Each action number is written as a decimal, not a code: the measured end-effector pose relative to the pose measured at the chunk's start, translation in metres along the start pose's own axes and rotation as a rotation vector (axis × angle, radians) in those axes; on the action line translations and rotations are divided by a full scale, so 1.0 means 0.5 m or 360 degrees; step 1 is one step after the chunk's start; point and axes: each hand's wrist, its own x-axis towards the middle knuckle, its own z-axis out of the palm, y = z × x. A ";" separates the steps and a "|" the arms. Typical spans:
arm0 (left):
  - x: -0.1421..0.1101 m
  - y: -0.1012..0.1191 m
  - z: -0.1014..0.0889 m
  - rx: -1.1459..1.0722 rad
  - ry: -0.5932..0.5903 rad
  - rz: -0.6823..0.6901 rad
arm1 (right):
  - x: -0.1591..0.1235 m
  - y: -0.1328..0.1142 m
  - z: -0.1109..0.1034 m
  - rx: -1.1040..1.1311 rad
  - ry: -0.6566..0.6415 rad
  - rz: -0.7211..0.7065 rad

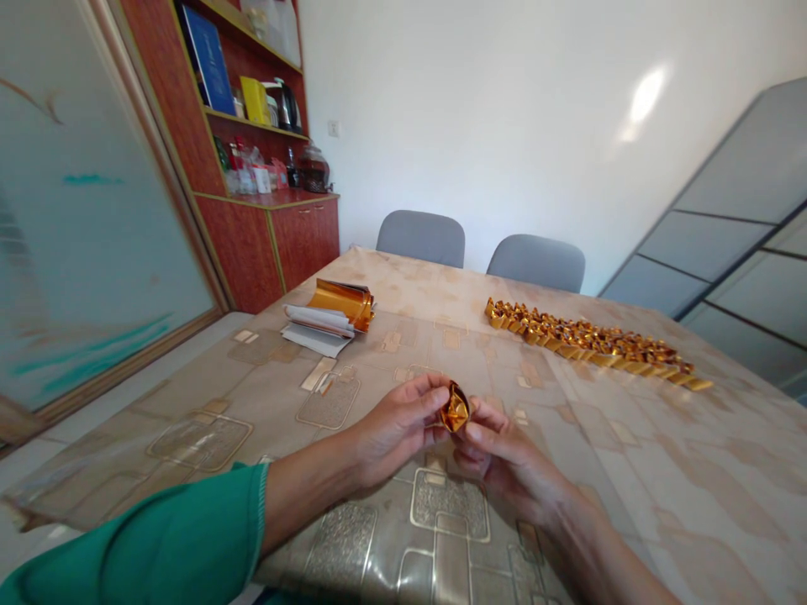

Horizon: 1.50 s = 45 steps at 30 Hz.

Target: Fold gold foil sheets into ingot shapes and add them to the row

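Note:
A small folded piece of gold foil paper (455, 409) sits between both my hands, just above the table (441, 344). My left hand (397, 428) pinches its left side with thumb and fingers. My right hand (504, 458) pinches its right side, thumb pressed against it. A green sleeve covers my left forearm. A stack of gold foil sheets (331, 315), white side down and curling at the top, lies at the table's left. A long row of several finished gold folded pieces (593, 343) runs along the right far side.
Two grey chairs (479, 248) stand at the far edge of the table. A red-brown cabinet (265, 168) with shelves of bottles, a kettle and boxes stands at the back left. A frosted glass panel fills the left side.

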 end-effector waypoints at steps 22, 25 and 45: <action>-0.004 0.004 0.006 0.0036 -0.0021 -0.0179 | 0.006 0.000 -0.010 0.0096 -0.0083 0.0087; -0.002 0.004 0.000 -0.0027 -0.0024 -0.0218 | 0.003 -0.001 -0.013 0.0133 -0.0076 0.0072; -0.010 0.010 0.002 -0.0130 -0.0022 -0.0342 | 0.005 -0.006 -0.013 0.0116 -0.0121 0.0082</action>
